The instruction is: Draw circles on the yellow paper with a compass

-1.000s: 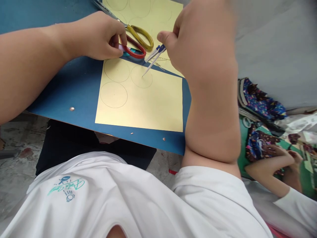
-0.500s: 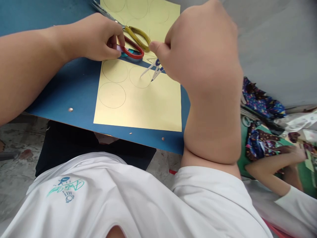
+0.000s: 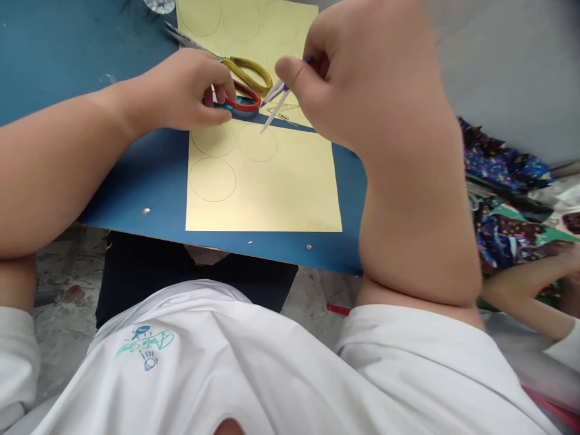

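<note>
My right hand pinches a small drawing compass with blue and silver legs, its tip at the top edge of a pencilled circle on a yellow paper sheet. My left hand rests at the sheet's top left corner, fingers pressed on a small purple and teal object next to the red handle of a pair of scissors. The scissors have one red and one yellow loop and lie on the blue table. Three circles are drawn on the near sheet.
A second yellow sheet with drawn circles lies further back under the scissors. A glass object shows at the top edge. Another person's arm and patterned fabric are at the right. The table's front edge is close to my body.
My right hand lifted the compass from lying low on the paper to a steeper hold, its tip shifted up to the circle's top. The view moved slightly; my left hand stays by the scissors.
</note>
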Available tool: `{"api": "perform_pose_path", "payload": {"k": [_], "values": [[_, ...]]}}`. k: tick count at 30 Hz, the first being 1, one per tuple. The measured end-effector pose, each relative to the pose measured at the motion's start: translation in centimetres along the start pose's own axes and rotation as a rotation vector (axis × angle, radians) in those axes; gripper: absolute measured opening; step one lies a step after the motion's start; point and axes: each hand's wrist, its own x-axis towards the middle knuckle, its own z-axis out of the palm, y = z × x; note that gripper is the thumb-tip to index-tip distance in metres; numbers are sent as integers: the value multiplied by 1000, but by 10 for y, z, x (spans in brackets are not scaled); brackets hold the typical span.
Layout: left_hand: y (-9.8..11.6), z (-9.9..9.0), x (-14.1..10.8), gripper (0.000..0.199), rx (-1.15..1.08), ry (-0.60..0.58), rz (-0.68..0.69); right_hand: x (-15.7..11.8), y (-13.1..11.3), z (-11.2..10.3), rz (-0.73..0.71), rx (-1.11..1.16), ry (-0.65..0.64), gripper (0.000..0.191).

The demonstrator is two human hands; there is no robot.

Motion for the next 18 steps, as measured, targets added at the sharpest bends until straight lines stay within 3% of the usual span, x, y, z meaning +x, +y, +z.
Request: {"api": "perform_pose_path", "payload": {"k": [2, 4, 12, 18], "values": [[7, -2, -2, 57, -48, -55, 26, -10, 11, 7, -66, 80, 59, 36], [13, -3, -5, 57, -101, -144, 50, -21, 20, 18, -115, 231, 128, 42], [28, 2, -13, 40, -227, -401, 125, -43, 41, 69, -21, 403, 234, 33], [41, 9, -17, 46, -272, -489, 124, -44, 55, 97, -55, 598, 173, 32]]}}
